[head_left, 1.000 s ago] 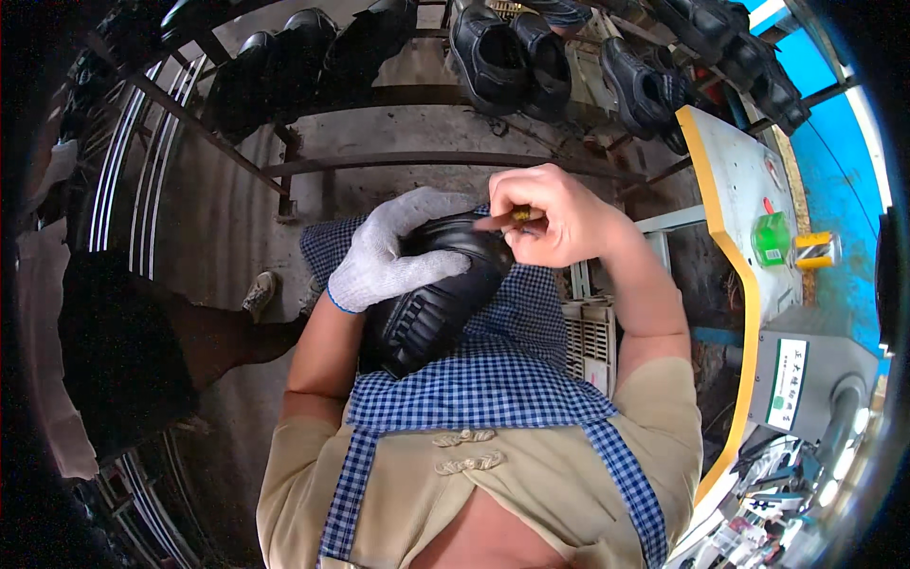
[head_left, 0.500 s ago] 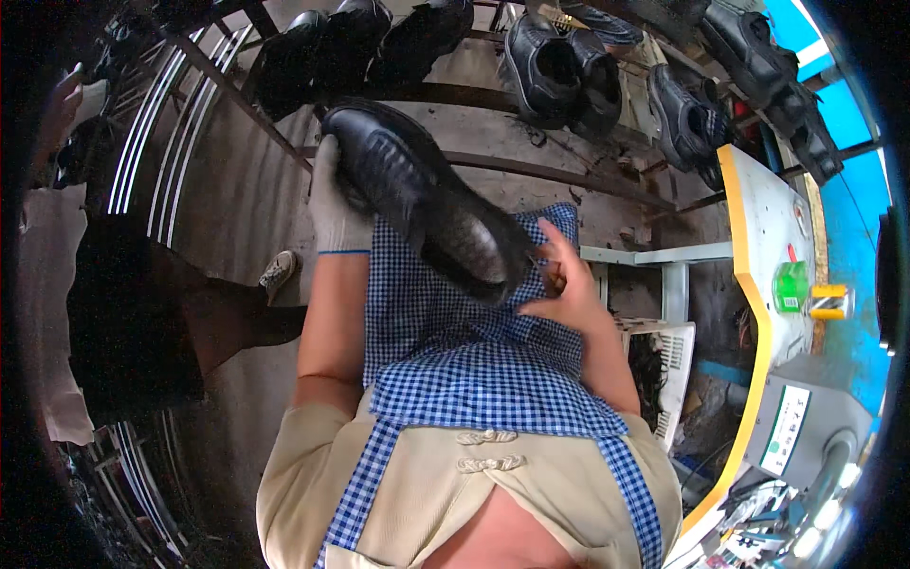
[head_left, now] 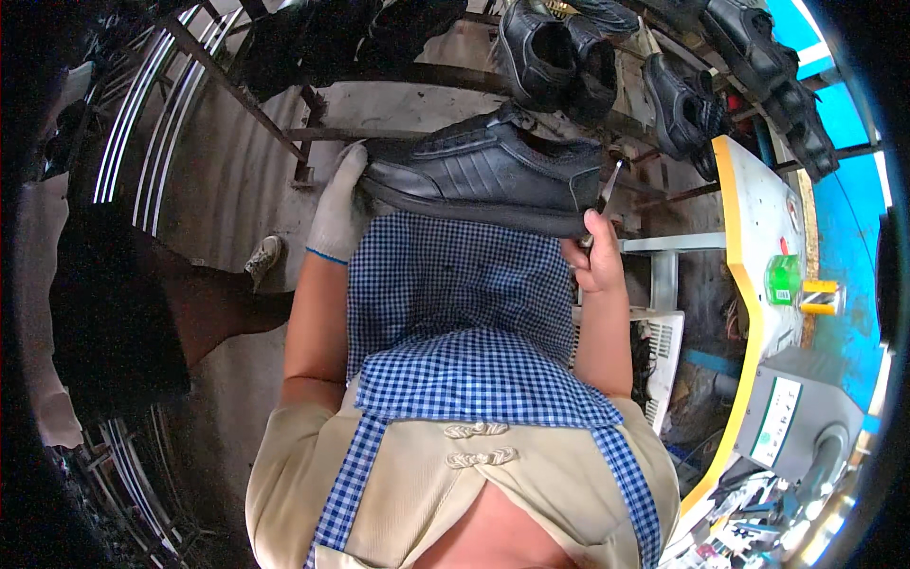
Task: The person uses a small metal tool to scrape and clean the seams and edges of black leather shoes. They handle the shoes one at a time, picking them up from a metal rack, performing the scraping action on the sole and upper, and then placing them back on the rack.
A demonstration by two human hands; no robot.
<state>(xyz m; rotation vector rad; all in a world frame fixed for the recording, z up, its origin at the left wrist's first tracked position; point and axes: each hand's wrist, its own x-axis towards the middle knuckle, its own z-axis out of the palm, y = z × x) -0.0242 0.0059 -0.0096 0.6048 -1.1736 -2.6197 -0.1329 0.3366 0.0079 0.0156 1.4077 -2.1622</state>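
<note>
A black lace-style leather shoe (head_left: 483, 171) is held side-on above my lap, toe to the left and heel to the right. My left hand (head_left: 341, 204), in a pale knit glove with a blue cuff edge, grips the toe end; most of its fingers are behind the shoe. At the heel is my bare right hand (head_left: 599, 256), thumb up and fingers curled round a slim tool (head_left: 612, 182) with a shiny metal tip. That tip points up past the heel; the tool's exact kind does not show. The thumb is close against the heel's lower edge.
Black shoes (head_left: 540, 57) stand on the dark metal rack (head_left: 398, 73) ahead. To the right, a white table with a yellow edge (head_left: 744, 256) carries a green container (head_left: 783, 278) and a grey machine (head_left: 806, 408). A white crate (head_left: 668, 360) sits beneath. Another person's dark-clothed leg (head_left: 218, 303) is at left.
The shoe has turned from slanting with its opening toward me to lying level, side facing me. My right hand has risen to the heel, and the metal-tipped tool now shows.
</note>
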